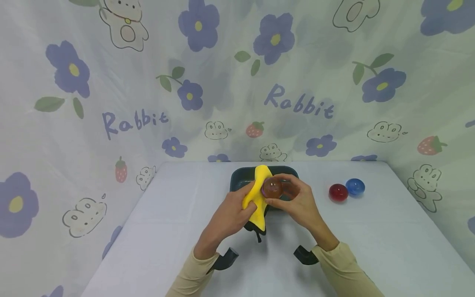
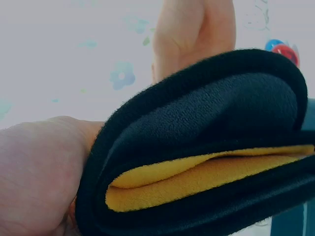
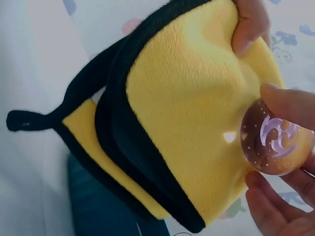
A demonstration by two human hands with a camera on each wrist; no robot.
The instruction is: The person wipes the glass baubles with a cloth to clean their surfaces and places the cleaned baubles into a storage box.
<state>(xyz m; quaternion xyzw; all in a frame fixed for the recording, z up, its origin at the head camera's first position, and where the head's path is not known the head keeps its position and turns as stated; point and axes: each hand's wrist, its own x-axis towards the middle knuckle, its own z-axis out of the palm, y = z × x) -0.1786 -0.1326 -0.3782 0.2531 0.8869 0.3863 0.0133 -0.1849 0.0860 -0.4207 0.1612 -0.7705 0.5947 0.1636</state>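
Yellow cloth [image 3: 184, 110] before tray [image 1: 240, 178], red ball [image 1: 338, 192] at right.

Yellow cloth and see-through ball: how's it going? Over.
Left hand grips yellow cloth. Right hand holds see-through ball close by it. Red ball, blue ball off right, not in the way.
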